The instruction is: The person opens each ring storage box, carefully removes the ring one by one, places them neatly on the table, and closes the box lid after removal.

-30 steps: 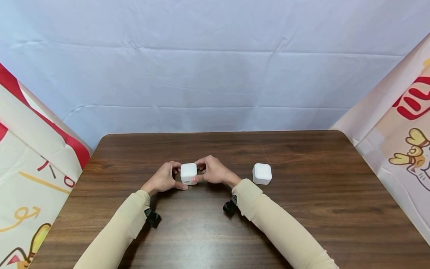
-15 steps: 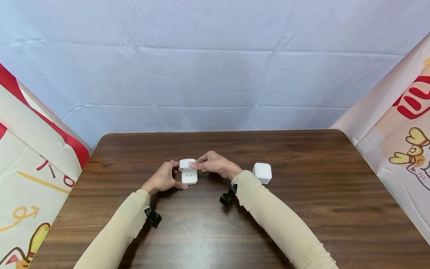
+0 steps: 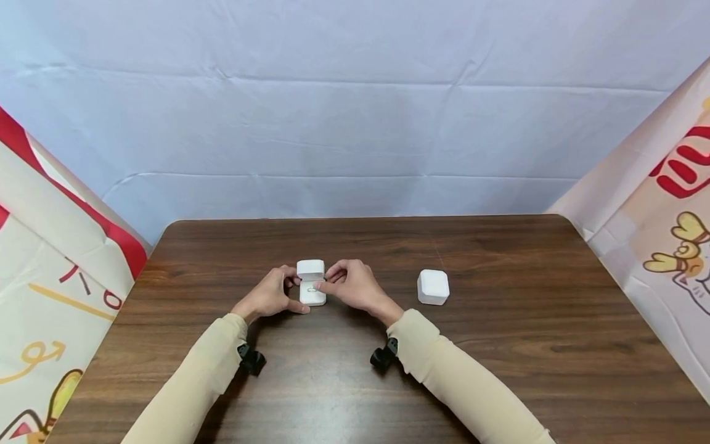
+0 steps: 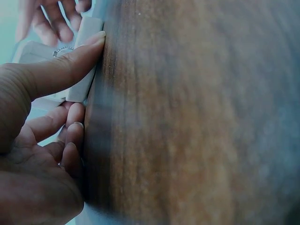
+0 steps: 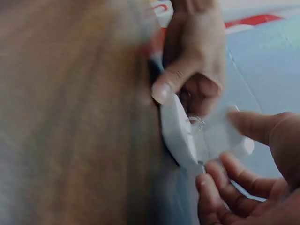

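Observation:
An opened white ring box (image 3: 313,301) stands on the table, its lid (image 3: 310,269) tipped up at the back. A ring with small sparkling stones (image 5: 200,123) stands in the box's slot. My left hand (image 3: 272,295) grips the box base from the left, thumb along its front and fingers behind. My right hand (image 3: 356,287) is at the box's right side, its thumb over the base close to the ring and its other fingers near the hinge. In the right wrist view, a gap shows between the right thumb and the ring.
A second white box (image 3: 433,287), lid down, stands to the right on the dark wooden table (image 3: 499,345). Pale cloth (image 3: 355,135) hangs behind the table's far edge, with printed cloths at both sides. A small black camera is strapped to each wrist.
The ring box was closed a second ago; my right hand has raised its lid, let go, and moved down toward the ring. My left hand has stayed on the base.

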A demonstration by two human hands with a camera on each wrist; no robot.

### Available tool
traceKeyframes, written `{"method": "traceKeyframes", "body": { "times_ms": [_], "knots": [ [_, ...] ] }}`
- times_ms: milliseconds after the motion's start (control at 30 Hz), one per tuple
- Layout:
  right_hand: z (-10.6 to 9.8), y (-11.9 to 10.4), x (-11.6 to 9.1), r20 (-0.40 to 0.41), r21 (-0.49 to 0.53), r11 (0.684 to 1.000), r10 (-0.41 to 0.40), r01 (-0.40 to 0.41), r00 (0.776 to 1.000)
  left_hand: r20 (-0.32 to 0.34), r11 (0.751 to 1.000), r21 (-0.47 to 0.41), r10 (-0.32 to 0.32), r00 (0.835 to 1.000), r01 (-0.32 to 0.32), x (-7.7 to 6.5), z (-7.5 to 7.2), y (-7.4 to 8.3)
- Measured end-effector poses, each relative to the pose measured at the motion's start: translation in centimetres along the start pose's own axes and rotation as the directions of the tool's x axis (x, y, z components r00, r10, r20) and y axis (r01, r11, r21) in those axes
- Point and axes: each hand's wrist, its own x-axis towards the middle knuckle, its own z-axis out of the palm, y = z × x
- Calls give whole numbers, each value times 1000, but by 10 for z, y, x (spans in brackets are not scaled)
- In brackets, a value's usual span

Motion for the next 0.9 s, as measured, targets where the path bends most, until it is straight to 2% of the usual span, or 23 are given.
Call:
{"method": "traceKeyframes", "body": {
  "times_ms": [100, 200, 467, 633, 900],
  "knots": [
    [8, 1, -5, -29, -47, 994, -95, 94, 995, -2, 1000, 4, -5, 1000, 5, -1, -1, 1],
    [16, 2, -6, -44, -103, 985, -147, 142, 988, 6, 1000, 9, -7, 1000, 7, -2, -1, 1],
    [28, -2, -3, -107, -294, 948, -162, 125, 981, 7, 1000, 3, -12, 1000, 12, -1, -2, 0],
    [31, -4, -2, -147, -322, 941, -163, 108, 976, 4, 1000, 7, -5, 1000, 5, -1, -1, -1],
    [31, -1, -4, -173, -313, 941, -192, 131, 966, 9, 1000, 1, -5, 1000, 5, -1, -1, -1]
  ]
}}
